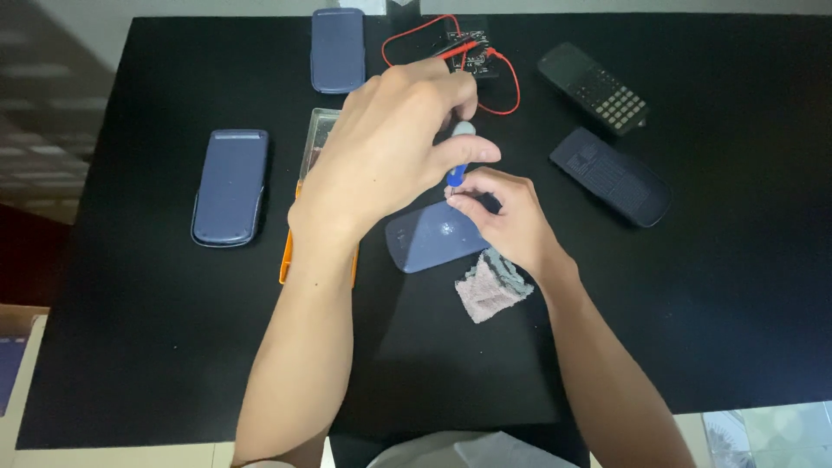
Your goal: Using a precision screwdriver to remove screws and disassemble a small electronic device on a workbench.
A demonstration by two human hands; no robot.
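Nearest to the person, a small crumpled cloth [490,290] was seen on the black table [139,347], just below the right wrist. Just beyond it, a blue device [431,238] with a rounded end was laid flat on the table, tilted a little. The right hand [511,217] was placed over the right part of this device, and its fingertips [459,201] were pinched around the lower end of a small screwdriver [458,160]. The screwdriver was held upright, its blue shaft standing over the upper edge of the device. Its pale top was gripped from above by the left hand [390,156], closed around it with thumb and fingers. Under the left hand, a clear box with an orange edge [299,217] was partly hidden. To the left, a blue cover [230,186] was laid well apart. Farther away, another blue cover [338,49], a black meter with red wires [464,52], a dark calculator [594,87] and a dark case [611,176] were placed.
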